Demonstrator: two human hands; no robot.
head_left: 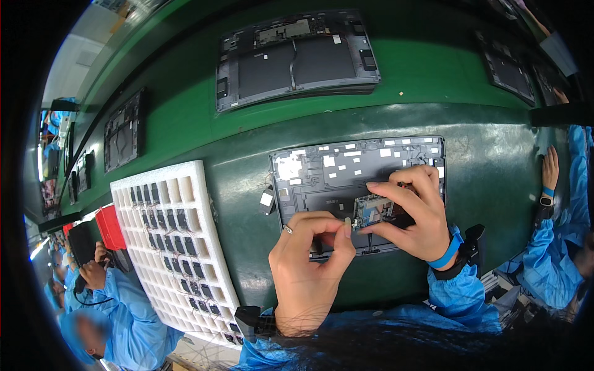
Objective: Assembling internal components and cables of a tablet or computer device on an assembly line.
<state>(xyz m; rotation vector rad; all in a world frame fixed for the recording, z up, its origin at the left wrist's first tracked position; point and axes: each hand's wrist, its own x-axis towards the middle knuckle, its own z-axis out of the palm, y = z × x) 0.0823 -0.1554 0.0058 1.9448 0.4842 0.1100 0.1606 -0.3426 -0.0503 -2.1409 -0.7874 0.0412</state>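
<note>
Clamping a rectangular grey circuit board [374,211], the right hand [426,221] is hovering beside the left hand [309,267], whose grip is indiscernible.

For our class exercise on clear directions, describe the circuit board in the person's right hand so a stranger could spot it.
On the dark green bench, find the wide grey casing dotted with white patches. Over it, the right hand grips the circuit board by its edges. Held up, with a pale, patterned face, it differs from the black parts in the white foam tray.
</note>
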